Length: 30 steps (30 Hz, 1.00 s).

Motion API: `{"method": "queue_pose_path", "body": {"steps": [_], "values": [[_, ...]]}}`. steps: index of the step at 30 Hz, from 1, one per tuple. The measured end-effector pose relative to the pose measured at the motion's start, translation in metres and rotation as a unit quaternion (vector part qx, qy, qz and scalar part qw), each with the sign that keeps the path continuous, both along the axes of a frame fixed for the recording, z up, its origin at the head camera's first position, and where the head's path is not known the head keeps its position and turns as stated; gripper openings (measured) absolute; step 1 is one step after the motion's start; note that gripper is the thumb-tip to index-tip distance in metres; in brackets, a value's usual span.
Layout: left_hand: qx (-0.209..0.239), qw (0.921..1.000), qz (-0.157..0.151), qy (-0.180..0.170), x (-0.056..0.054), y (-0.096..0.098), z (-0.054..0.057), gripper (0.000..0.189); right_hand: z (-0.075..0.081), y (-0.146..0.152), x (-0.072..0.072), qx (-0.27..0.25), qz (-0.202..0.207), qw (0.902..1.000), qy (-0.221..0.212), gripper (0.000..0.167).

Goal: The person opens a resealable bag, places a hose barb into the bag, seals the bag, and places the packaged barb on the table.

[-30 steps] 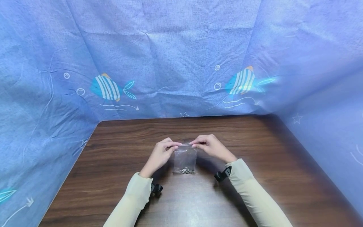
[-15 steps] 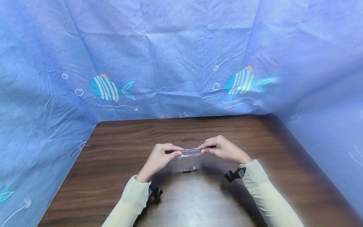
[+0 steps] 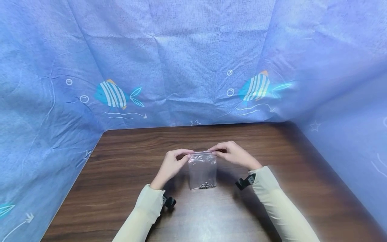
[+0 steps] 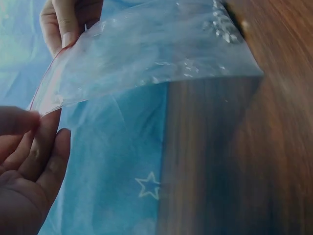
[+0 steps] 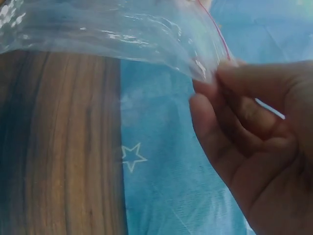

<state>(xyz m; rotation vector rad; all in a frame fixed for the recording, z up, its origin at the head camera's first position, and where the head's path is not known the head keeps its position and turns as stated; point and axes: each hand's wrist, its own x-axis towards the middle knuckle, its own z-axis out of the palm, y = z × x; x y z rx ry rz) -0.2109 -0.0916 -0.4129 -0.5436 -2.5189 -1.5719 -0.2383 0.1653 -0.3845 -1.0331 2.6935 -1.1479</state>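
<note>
A clear zip bag (image 3: 202, 169) hangs upright between both hands, its red-edged top stretched straight. Small shiny metal pieces (image 3: 207, 185) lie heaped in its bottom, toward the right corner. My left hand (image 3: 174, 165) pinches the bag's top left corner between thumb and forefinger. At the top right corner, my right hand (image 3: 234, 155) pinches the same edge. In the left wrist view the bag (image 4: 146, 54) spreads out from the fingertips, with the metal bits (image 4: 222, 24) at its far end. The right wrist view shows thumb and fingers meeting on the corner of the bag (image 5: 146, 34).
A brown wood-grain table (image 3: 127, 148) lies under the hands. Blue fabric with printed fish (image 3: 193, 67) rises behind it and along both sides. A small black camera sits on each wrist, by the cuffs of the pale sleeves (image 3: 272, 191).
The bag first tilts and moves right and nearer, its body foreshortened and blurred, then hangs flat-faced again slightly right of its earlier place. Both hands keep their pinch on its top corners.
</note>
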Motion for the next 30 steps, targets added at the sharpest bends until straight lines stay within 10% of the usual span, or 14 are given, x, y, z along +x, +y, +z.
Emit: {"method": "queue_pose_path", "body": {"steps": [5, 14, 30], "values": [[0.051, 0.9985, 0.017, 0.005, -0.011, 0.002, -0.011, 0.018, -0.013, -0.012, -0.007, -0.01, -0.067, 0.9966, 0.047, 0.016], [0.028, 0.9992, 0.025, -0.014, -0.027, 0.003, -0.027, 0.029, -0.037, -0.024, -0.027, -0.031, -0.149, 0.9881, -0.023, 0.014], [-0.098, 0.9944, -0.001, -0.04, -0.032, -0.012, -0.033, 0.042, -0.06, -0.02, -0.04, 0.044, -0.136, 0.9859, -0.087, 0.051]]}}
